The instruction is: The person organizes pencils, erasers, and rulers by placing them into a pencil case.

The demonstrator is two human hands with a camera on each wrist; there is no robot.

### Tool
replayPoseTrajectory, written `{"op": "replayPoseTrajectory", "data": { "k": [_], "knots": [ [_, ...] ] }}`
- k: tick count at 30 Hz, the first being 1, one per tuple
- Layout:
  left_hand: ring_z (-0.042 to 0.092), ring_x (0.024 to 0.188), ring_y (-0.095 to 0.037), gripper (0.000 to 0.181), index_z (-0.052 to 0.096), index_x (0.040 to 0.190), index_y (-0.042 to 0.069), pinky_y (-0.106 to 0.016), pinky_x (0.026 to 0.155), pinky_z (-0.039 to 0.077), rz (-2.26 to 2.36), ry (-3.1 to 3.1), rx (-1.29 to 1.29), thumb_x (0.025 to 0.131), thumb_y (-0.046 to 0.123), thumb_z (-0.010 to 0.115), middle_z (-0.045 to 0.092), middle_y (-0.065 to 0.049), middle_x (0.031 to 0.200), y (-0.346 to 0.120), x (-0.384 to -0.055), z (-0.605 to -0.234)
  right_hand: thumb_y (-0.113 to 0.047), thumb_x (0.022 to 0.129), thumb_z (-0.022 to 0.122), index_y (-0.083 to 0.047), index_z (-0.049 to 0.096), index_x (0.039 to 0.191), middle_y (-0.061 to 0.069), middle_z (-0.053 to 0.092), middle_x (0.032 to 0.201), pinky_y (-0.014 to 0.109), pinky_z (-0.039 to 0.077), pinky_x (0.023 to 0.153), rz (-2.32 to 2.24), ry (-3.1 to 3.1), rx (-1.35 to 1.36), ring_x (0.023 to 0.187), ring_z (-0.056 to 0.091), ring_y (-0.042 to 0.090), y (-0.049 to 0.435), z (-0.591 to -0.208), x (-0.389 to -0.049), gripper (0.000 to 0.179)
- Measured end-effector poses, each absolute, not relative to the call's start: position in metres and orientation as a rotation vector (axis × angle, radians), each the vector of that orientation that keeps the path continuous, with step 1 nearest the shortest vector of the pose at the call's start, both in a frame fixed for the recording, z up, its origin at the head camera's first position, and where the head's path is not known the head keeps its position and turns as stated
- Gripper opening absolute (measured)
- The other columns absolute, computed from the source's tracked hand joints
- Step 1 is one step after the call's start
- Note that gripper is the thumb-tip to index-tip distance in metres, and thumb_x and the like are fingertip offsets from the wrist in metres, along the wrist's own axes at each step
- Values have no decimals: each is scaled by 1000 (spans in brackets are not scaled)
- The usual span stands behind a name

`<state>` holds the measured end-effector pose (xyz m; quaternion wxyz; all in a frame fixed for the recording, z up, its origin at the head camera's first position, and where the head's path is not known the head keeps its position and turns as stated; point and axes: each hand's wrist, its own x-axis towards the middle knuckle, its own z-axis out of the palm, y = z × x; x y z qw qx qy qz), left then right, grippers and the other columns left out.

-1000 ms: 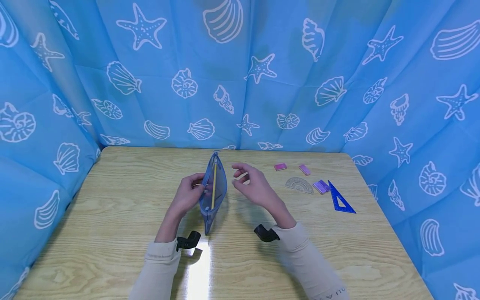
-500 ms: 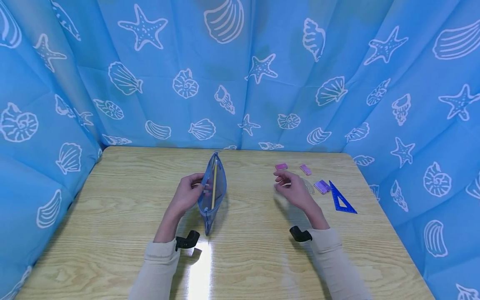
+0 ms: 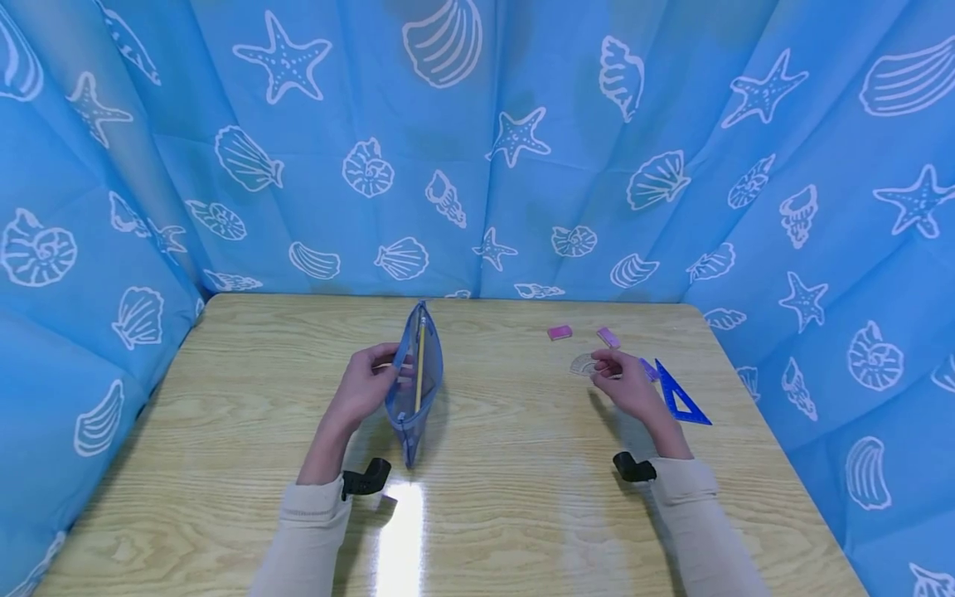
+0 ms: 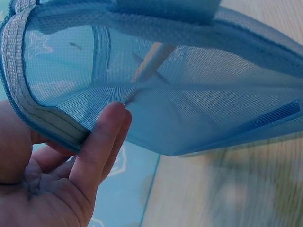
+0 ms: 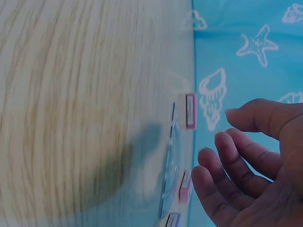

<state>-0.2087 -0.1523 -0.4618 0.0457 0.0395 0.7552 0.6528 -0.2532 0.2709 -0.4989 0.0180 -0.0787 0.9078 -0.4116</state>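
Note:
My left hand grips the side wall of a blue mesh zip pencil pouch, held upright with its top gaping. Inside leans a yellow pencil. The left wrist view shows the thumb and fingers on either side of the mesh. My right hand hovers over the right part of the table, fingers loosely bent and holding nothing. Just left of its fingertips lies a clear protractor; in the right wrist view the protractor appears edge-on, apart from the fingers.
Two pink erasers lie behind the protractor. A purple block, partly covered by my right hand, sits beside a blue set square. Blue shell-patterned curtain encloses the wooden table at the back and sides.
My right hand has moved right, from beside the pouch to over the protractor. The left hand and the pouch have shifted slightly left.

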Motion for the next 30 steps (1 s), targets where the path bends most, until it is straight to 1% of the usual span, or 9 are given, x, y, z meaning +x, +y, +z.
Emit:
{"op": "replayPoseTrajectory", "data": {
  "k": [2, 4, 6, 9, 11, 13, 18, 23, 30],
  "knots": [
    [65, 114, -44, 41, 47, 141, -15, -34, 89, 62, 1987, 2315, 119, 101, -5, 41, 59, -34, 129, -153, -208, -461, -3, 98, 61, 12, 56, 132, 26, 64, 114, 23, 52, 79, -1268, 2837, -241, 104, 62, 35, 274, -500, -254, 38],
    [64, 114, -44, 41, 48, 140, -15, -34, 88, 62, 1974, 2332, 120, 101, -6, 41, 59, -35, 128, -154, -208, -461, -3, 97, 62, 12, 57, 131, 27, 64, 114, 27, 53, 81, -1251, 2858, -235, 104, 63, 36, 277, -502, -254, 38],
    [64, 113, -45, 40, 49, 139, -15, -34, 88, 62, 1961, 2345, 124, 100, -6, 42, 59, -35, 127, -155, -208, -461, -3, 96, 62, 11, 57, 131, 27, 64, 115, 34, 55, 85, -1234, 2876, -225, 105, 63, 37, 279, -503, -256, 38],
    [64, 112, -46, 39, 49, 138, -16, -36, 88, 62, 1944, 2352, 146, 101, -6, 43, 59, -36, 126, -155, -207, -463, -3, 96, 62, 11, 57, 132, 29, 63, 118, 47, 55, 92, -1206, 2899, -210, 109, 61, 41, 281, -504, -258, 38],
    [65, 112, -45, 39, 49, 138, -16, -37, 88, 62, 1938, 2355, 161, 101, -5, 43, 59, -36, 126, -154, -207, -464, -4, 96, 62, 10, 57, 133, 31, 62, 122, 54, 53, 97, -1183, 2910, -197, 113, 59, 44, 284, -505, -261, 40],
    [65, 111, -45, 39, 49, 138, -17, -37, 87, 63, 1941, 2348, 169, 102, -5, 43, 59, -36, 125, -154, -206, -464, -5, 96, 62, 11, 56, 134, 32, 59, 128, 59, 50, 102, -1158, 2913, -182, 117, 57, 46, 286, -506, -264, 41],
    [65, 111, -44, 39, 49, 138, -16, -33, 86, 63, 1942, 2341, 157, 102, -5, 43, 58, -36, 126, -152, -207, -465, -8, 96, 65, 12, 53, 136, 35, 54, 135, 61, 46, 105, -1058, 2916, -175, 122, 53, 49, 294, -507, -274, 47],
    [67, 110, -43, 39, 52, 138, -13, -36, 87, 63, 1913, 2365, 149, 101, -5, 43, 60, -34, 125, -152, -208, -467, -11, 92, 71, 14, 54, 134, 36, 55, 134, 62, 47, 103, -986, 2910, -201, 121, 53, 51, 299, -508, -283, 51],
    [67, 111, -42, 37, 54, 136, -11, -41, 90, 62, 1923, 2356, 156, 101, -4, 43, 61, -31, 124, -152, -208, -469, -20, 90, 77, 9, 52, 138, 30, 57, 135, 58, 48, 104, -904, 2850, -193, 119, 56, 44, 298, -512, -293, 62]
  ]
}}
